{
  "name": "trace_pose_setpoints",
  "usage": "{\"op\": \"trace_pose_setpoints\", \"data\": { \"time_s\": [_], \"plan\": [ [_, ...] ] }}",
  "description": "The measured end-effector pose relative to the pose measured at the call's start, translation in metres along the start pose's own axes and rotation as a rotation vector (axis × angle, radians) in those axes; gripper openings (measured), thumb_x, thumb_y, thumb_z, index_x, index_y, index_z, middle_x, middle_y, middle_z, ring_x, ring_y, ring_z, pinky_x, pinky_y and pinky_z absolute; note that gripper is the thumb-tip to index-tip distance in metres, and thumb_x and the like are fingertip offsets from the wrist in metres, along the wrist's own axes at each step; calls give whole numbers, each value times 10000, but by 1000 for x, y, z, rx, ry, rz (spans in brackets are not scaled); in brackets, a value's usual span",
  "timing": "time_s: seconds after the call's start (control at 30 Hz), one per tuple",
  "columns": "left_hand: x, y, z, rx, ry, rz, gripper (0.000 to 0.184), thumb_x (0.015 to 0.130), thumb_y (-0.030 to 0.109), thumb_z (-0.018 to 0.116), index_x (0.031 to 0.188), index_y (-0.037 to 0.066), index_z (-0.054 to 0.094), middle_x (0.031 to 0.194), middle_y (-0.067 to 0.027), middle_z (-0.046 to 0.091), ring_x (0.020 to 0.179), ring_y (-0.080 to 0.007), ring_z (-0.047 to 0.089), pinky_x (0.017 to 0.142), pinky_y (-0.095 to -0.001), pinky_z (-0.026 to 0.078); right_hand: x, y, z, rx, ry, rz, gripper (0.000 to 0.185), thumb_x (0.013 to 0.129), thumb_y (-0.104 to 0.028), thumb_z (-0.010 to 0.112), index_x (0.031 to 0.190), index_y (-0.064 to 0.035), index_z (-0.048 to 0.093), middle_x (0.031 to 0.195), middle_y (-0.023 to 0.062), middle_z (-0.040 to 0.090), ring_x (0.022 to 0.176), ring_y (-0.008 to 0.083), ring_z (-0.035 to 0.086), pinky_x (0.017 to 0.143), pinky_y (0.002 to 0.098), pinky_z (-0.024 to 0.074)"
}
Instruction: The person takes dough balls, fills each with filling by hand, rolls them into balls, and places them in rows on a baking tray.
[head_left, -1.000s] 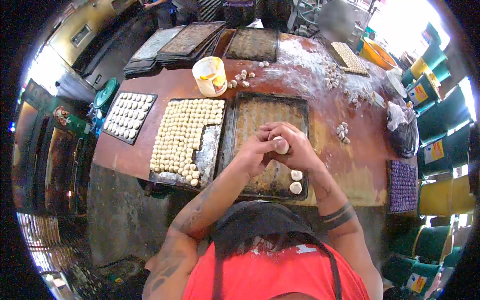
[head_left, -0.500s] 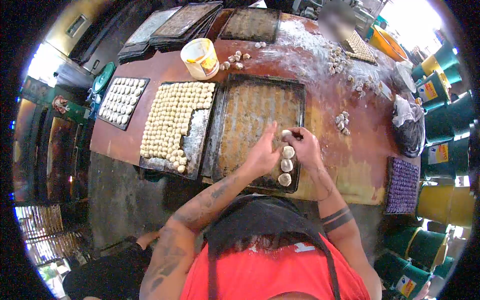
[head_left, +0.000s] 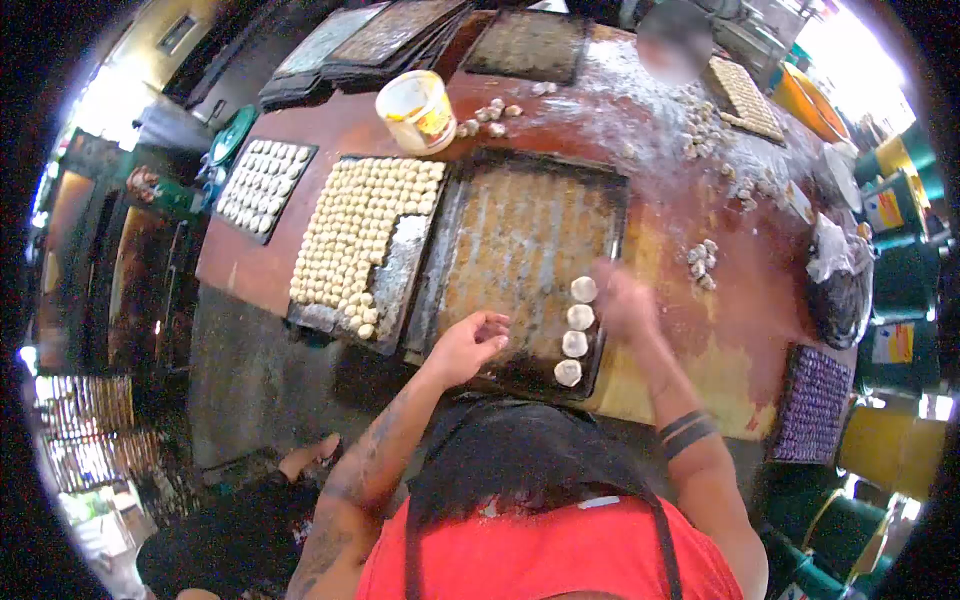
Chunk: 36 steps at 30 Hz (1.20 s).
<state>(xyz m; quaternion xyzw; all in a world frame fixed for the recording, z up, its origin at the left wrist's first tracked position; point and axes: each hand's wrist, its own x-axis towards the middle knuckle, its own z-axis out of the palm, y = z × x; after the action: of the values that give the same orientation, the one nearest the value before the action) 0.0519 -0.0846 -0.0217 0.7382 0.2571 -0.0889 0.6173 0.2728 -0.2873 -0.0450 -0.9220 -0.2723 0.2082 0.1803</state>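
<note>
Several white dough balls (head_left: 575, 344) stand in a column along the right side of a dark baking tray (head_left: 520, 230). Over the tray's lower left part is my left hand (head_left: 472, 347), its fingers loosely curled and apart, with nothing in it. My right hand (head_left: 628, 303) is smeared by motion at the tray's right edge, beside the top ball of the column; its fingers cannot be made out. Left of the tray lies another tray with many small dough balls (head_left: 365, 225) packed in rows, its lower right part bare metal.
A white bucket (head_left: 417, 112) stands behind the trays. Farther left lies a tray of flattened pieces (head_left: 264, 187). Stacked trays (head_left: 385, 45) are at the back left, a purple-filled tray (head_left: 812, 405) and a plastic bag (head_left: 838, 285) at the right. A person's arm shows at lower left.
Both hands have come apart after setting dough balls down in the column. My left hand has drawn back to the left, my right hand outward to the right. The camera view has shifted.
</note>
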Motion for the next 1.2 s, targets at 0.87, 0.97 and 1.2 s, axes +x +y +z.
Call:
{"op": "trace_pose_setpoints", "data": {
  "time_s": [0.87, 0.97, 1.2],
  "plan": [
    [72, -4, -74, -701, 118, 57, 310, 871, -41, 637, 1178, -35, 590, 1068, -107, 682, 898, -175, 674, 828, -316, 573, -28, -154, 14, 637, 295, -309, 282, 865, -160, 760, 1069, -18, 626, 888, 55, 667, 852, 180, 643, 789, 326, 519],
    [57, 17, -62, -656, -2, 95, 338, 919, 4, 631, 1246, -33, 559, 1093, -106, 673, 967, -179, 667, 878, -317, 571, -30, -176, 3, 538, 285, -415, 213, 850, -58, 715, 1047, -18, 643, 980, 122, 690, 916, 257, 670, 820, 359, 529],
    [50, 33, -62, -612, -86, 261, 385, 944, 77, 655, 1296, -26, 536, 1112, -98, 671, 1028, -175, 644, 897, -300, 547, -36, -183, -7, 492, 431, -355, 288, 824, -17, 717, 1109, -27, 680, 1002, 85, 627, 878, 202, 613, 826, 322, 504]
  ]
}}
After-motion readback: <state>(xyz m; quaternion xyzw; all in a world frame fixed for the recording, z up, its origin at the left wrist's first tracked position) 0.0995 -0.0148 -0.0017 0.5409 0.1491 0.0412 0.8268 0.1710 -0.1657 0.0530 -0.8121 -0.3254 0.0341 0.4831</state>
